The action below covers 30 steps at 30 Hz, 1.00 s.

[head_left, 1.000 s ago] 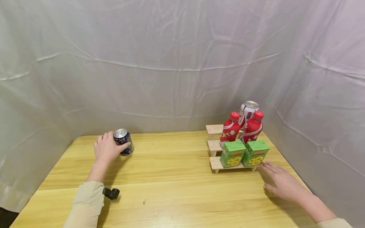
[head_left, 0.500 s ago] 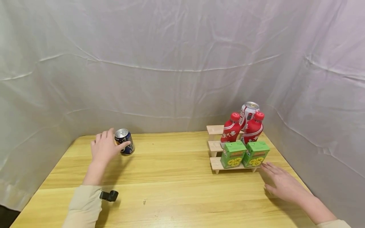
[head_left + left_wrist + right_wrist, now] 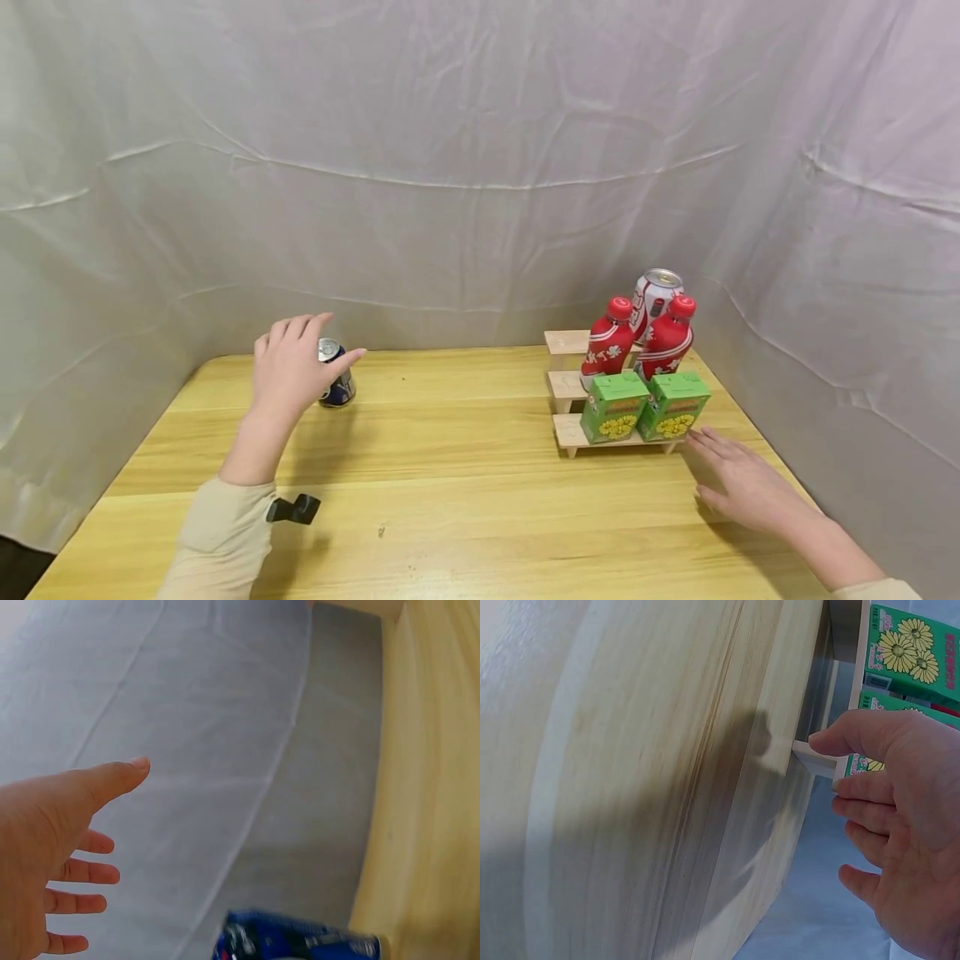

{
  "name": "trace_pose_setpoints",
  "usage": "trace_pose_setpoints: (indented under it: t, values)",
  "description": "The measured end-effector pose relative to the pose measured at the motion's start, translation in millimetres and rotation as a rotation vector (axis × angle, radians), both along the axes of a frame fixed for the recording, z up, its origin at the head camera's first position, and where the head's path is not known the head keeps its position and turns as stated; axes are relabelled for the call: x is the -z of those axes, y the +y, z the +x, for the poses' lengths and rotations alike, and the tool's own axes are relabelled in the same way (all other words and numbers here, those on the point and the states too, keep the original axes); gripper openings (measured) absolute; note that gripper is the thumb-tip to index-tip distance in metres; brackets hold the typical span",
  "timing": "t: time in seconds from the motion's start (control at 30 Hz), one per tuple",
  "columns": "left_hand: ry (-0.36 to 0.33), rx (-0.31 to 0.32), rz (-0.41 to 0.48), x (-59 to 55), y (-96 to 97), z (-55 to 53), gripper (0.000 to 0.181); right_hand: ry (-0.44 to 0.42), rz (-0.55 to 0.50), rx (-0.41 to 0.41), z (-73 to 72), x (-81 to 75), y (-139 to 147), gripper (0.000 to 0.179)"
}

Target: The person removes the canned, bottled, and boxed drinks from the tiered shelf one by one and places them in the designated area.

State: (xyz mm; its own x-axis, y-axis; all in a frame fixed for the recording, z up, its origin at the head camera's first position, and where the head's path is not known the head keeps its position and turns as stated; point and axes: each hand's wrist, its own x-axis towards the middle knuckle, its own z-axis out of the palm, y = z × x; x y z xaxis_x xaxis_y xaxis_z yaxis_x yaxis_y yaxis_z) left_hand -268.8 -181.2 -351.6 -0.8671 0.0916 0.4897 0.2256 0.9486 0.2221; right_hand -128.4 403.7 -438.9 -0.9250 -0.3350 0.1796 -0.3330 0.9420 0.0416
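Dark blue and metal, the can [image 3: 340,390] stands upright on the wooden table [image 3: 465,500], near the back edge, over on the person's left. From where I stand, the left hand [image 3: 291,362] hangs near it, thumb wide of the fingers, fingers spread, nothing in them; a gap shows between hand and can. Whether it is full I can't see. If so, I'd expect some weight and stiff walls; drained, it would be light and dent easily. Either way the side looks smooth and likely to slip, so I'd wrap thumb and fingers around the middle of the body, below the rim. Across the table the right hand [image 3: 742,483] lies by the front right corner of the stepped shelf [image 3: 567,429], near a green carton [image 3: 673,408], its fingers loosely side by side, thumb apart, pinching nothing; whether a fingertip touches the shelf I can't tell
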Motion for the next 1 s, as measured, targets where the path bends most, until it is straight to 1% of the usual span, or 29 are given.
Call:
trace_pose_setpoints:
  t: [0.1,0.2,0.47,0.67,0.77,0.9,1.0]
  values:
    - [0.068,0.031,0.002,-5.6,11.3,-0.5,0.074,0.007,0.001,0.001,-0.1,0.5,0,0.067]
    - [0.121,0.067,0.016,-10.8,22.4,-2.1,0.072,0.007,0.0,0.0,-0.8,0.6,0,0.067]
    - [0.209,0.179,0.029,-28.8,59.1,-5.1,0.068,-0.027,-0.001,0.009,-1.4,-1.1,1,0.069]
    - [0.287,0.262,-0.001,-40.4,91.8,-9.2,0.065,-0.05,0.003,0.014,-2.0,-3.0,0,0.069]
    - [0.299,0.303,-0.025,-44.1,109.8,-9.8,0.065,-0.061,0.007,0.019,-1.6,-4.0,-1,0.07]
    - [0.278,0.345,-0.053,-47.4,134.8,-9.5,0.066,-0.06,0.011,0.023,-0.5,-5.0,-2,0.07]
    - [0.263,0.363,-0.068,-49.2,151.3,-11.6,0.067,-0.048,0.016,0.02,-0.3,-5.3,-2,0.07]
